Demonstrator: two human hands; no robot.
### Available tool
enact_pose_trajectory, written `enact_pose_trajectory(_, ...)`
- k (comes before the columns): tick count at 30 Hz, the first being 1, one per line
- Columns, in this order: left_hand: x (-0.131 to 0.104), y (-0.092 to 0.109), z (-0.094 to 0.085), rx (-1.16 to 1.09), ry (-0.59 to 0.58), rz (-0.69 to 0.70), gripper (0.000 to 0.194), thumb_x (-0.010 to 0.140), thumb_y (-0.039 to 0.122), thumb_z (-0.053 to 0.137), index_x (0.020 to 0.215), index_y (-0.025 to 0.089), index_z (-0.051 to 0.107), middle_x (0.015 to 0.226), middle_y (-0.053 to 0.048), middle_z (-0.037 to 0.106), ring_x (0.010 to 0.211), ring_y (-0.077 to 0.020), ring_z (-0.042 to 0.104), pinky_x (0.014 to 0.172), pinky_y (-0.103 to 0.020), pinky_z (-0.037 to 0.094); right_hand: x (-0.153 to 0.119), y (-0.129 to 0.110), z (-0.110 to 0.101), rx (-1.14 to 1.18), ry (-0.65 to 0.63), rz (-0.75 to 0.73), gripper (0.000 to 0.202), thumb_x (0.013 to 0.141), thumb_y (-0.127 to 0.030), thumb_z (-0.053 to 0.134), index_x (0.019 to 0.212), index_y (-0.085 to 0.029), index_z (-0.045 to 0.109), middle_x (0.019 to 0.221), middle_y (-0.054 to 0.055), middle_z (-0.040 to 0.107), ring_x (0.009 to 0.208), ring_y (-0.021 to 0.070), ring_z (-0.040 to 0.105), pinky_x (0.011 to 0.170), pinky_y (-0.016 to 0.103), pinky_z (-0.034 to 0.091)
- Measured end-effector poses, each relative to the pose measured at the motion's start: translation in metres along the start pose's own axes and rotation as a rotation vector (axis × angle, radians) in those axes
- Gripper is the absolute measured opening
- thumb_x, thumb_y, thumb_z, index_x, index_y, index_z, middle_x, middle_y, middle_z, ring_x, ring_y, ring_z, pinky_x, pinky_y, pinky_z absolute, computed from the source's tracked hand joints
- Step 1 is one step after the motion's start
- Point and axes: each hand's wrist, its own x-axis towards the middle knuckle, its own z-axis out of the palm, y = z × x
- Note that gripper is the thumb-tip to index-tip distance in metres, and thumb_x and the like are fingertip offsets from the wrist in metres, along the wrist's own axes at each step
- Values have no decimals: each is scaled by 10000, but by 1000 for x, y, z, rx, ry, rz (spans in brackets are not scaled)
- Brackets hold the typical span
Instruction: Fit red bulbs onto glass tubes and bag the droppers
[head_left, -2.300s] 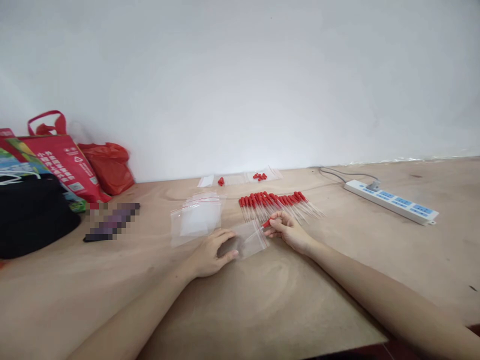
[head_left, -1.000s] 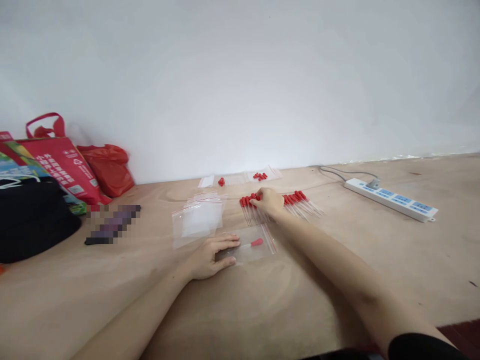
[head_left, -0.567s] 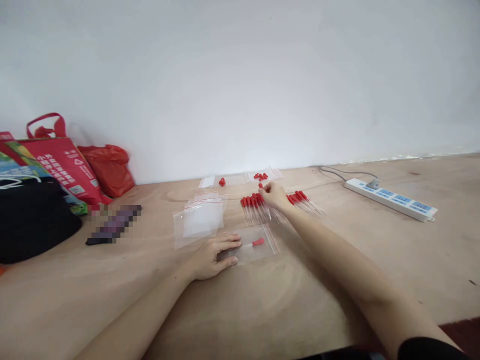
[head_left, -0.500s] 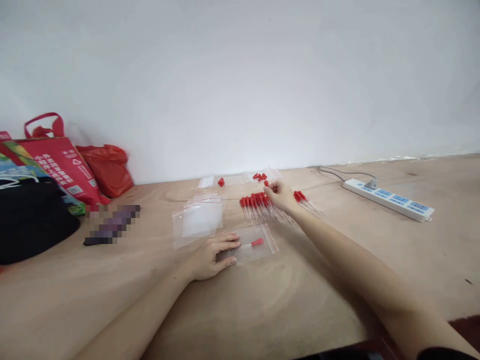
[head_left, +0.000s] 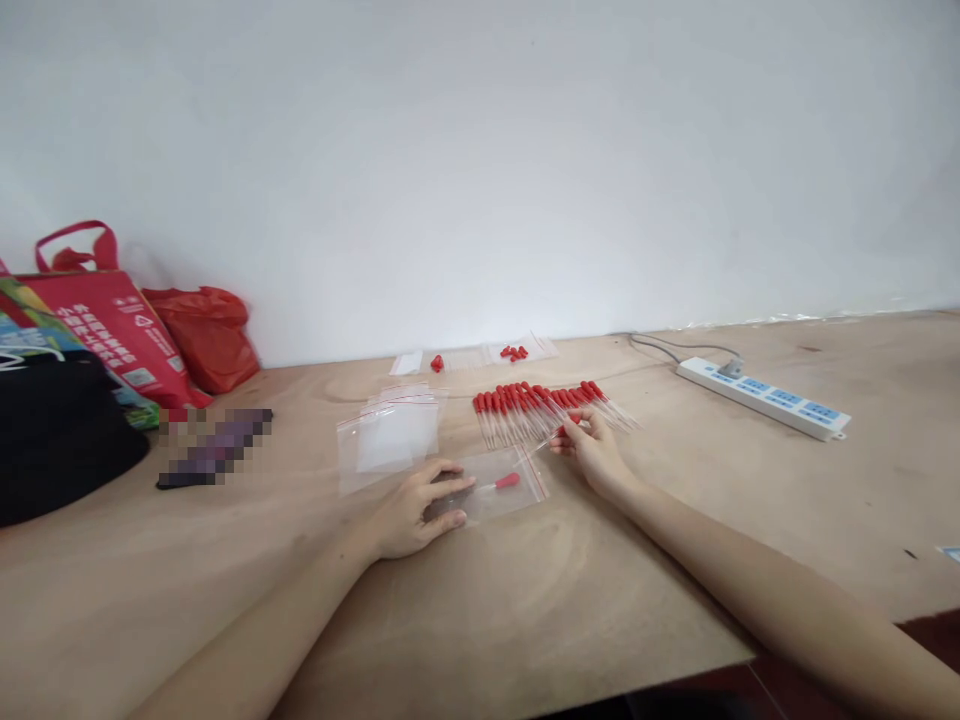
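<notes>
My left hand (head_left: 417, 508) lies with its fingers spread on a clear zip bag (head_left: 491, 510), touching its left part. Inside that bag is a dropper with a red bulb (head_left: 508, 481); its thin tube points toward my fingers. Pinched in my right hand (head_left: 598, 458) is another dropper (head_left: 571, 425), held by the red bulb with its tube pointing left over the bag's red-lined end. Behind this hand, a row of similar droppers (head_left: 517, 400) lies side by side, red bulbs toward the wall. A stack of clear zip bags (head_left: 395, 440) lies to the left.
Near the wall, loose red bulbs (head_left: 514, 353) lie on more clear bags. A white power strip (head_left: 761, 398) with a plugged-in cord lies at right. On the left are a red shopping bag (head_left: 112, 330), a red plastic bag (head_left: 206, 335), black fabric (head_left: 67, 440) and a blurred dark object (head_left: 217, 447).
My right hand has moved from the far side of the dropper row toward me, bringing a dropper to the zip bag's end. My left hand stays on the bag. The view shifted slightly.
</notes>
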Motion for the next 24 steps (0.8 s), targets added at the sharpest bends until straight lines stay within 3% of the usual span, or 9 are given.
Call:
enact_pose_trajectory(4, -2, 2, -3, -31, -7, -35, 622, 829, 368, 464, 1356, 252, 155, 1330, -66, 373, 1185, -216, 381, 978, -384, 333, -9, 8, 7, 52, -123, 68, 315, 654, -339, 603, 810, -219, 357, 595, -51, 557, 547, 124, 596, 576, 283, 483)
enact_pose_trajectory(6, -2, 2, -3, -36, -15, -36, 642, 831, 374, 461, 1359, 261, 115, 1343, -57, 363, 1197, -210, 372, 985, -380, 326, -12, 12, 8, 3, -197, 60, 335, 636, -362, 623, 791, -216, 365, 623, -48, 573, 552, 112, 588, 571, 265, 470)
enact_pose_trajectory(10, -1, 1, -3, -39, -27, -36, 628, 825, 377, 468, 1350, 253, 145, 1351, -51, 356, 1205, -209, 365, 991, -371, 322, -12, 18, 7, -263, -349, -48, 272, 615, -349, 645, 741, -183, 470, 626, -31, 571, 526, 91, 530, 517, 225, 420)
enact_pose_trajectory(15, -1, 1, -2, -35, -32, -35, 610, 824, 379, 469, 1341, 238, 176, 1357, -60, 349, 1205, -211, 370, 991, -374, 325, -13, 17, 10, -686, -440, -270, 137, 698, -283, 566, 713, -161, 626, 667, 19, 600, 559, 106, 508, 534, 233, 403)
enact_pose_trajectory(18, -1, -1, -2, -25, -22, -22, 580, 829, 392, 460, 1330, 237, 213, 1378, -59, 312, 1227, -217, 338, 1008, -384, 302, -15, 15, 13, -746, -529, -403, 191, 751, -225, 480, 710, -170, 658, 780, 43, 628, 724, 140, 561, 678, 262, 430)
enact_pose_trajectory(20, -1, -1, -2, -25, -23, -16, 560, 833, 393, 454, 1323, 236, 234, 1371, -60, 325, 1223, -218, 343, 1004, -386, 307, -15, 15, 13, -702, -605, -403, 222, 764, -199, 440, 754, -167, 659, 816, 45, 640, 786, 149, 573, 726, 270, 430)
enact_pose_trajectory(22, -1, -1, -2, -23, -28, -22, 545, 829, 396, 460, 1310, 228, 267, 1354, -69, 351, 1213, -223, 357, 996, -390, 318, -10, 13, 11, -695, -580, -324, 214, 759, -206, 444, 799, -153, 648, 782, 45, 650, 732, 150, 583, 670, 262, 443)
enact_pose_trajectory(24, -1, -1, -3, -18, -36, -36, 526, 820, 402, 472, 1286, 215, 313, 1333, -77, 381, 1206, -229, 366, 991, -395, 324, -1, 9, 8, -757, -457, -278, 181, 740, -212, 471, 786, -141, 631, 732, 43, 650, 657, 145, 578, 603, 248, 439)
